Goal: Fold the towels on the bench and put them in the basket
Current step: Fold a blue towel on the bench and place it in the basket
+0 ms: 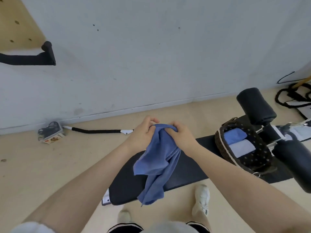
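Observation:
A blue towel (156, 165) hangs crumpled in the air above the black padded bench (185, 170). My left hand (143, 133) and my right hand (180, 135) grip its top edge close together, fingers curled into the cloth. The towel's lower end dangles over the bench's near left part. A dark woven basket (220, 148) with a dotted lining stands on the right end of the bench. Inside it lie a folded blue towel (234, 137) and a folded pale towel (241, 147).
Black foam rollers (255, 105) of the bench rise right of the basket. A black bar handle (96, 131) and a small box (53, 140) lie on the floor by the wall. Cords (291, 96) lie at far right. My shoes (202, 199) stand near the bench.

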A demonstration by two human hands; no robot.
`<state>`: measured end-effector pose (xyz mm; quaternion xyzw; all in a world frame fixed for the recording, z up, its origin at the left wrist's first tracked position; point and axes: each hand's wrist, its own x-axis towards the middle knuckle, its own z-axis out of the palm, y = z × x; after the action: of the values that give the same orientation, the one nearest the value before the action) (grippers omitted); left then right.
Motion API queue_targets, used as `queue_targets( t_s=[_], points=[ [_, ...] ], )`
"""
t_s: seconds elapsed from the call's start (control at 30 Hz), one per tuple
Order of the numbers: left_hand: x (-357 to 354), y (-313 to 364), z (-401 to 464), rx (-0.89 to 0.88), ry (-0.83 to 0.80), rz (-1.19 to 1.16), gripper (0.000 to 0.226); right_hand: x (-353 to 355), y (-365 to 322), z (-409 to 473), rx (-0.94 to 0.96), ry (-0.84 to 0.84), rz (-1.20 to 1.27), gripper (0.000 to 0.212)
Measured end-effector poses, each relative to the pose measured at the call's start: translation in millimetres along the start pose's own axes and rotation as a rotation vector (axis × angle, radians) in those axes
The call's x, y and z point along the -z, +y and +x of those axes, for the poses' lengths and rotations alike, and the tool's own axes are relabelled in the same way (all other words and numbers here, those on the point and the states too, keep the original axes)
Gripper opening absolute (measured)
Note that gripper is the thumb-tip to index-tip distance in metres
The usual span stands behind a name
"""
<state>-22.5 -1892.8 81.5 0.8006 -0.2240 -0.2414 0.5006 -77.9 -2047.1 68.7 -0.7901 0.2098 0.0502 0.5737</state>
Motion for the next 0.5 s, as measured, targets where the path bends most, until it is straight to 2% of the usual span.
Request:
queue_targets(
  t_s=[0.1, 0.2, 0.3, 0.33, 0.4, 0.5],
  points=[
    [-24, -4, 22, 0.058, -0.016, 0.057, 0.009, 26, 21, 32, 0.068, -0.071, -0.177, 0.014],
    [-59, -14, 44, 0.120, 0.035, 0.075, 0.014, 52, 49, 60, 0.141, -0.140, -0.302, 0.010],
    [-92, -49, 68, 0.084, 0.117, 0.209, 0.002, 60, 98, 84, 0.199, -0.101, -0.339, 0.007],
    [-103, -68, 75, 0.070, 0.149, 0.244, 0.006, 57, 119, 92, 0.221, -0.072, -0.367, 0.008],
    [-123, -109, 88, 0.055, 0.273, 0.279, 0.014, 42, 167, 108, 0.245, 0.004, -0.431, 0.008],
    [-153, -173, 96, 0.112, 0.619, 0.204, 0.012, 16, 238, 130, 0.198, 0.116, -0.462, 0.010]
  ],
)
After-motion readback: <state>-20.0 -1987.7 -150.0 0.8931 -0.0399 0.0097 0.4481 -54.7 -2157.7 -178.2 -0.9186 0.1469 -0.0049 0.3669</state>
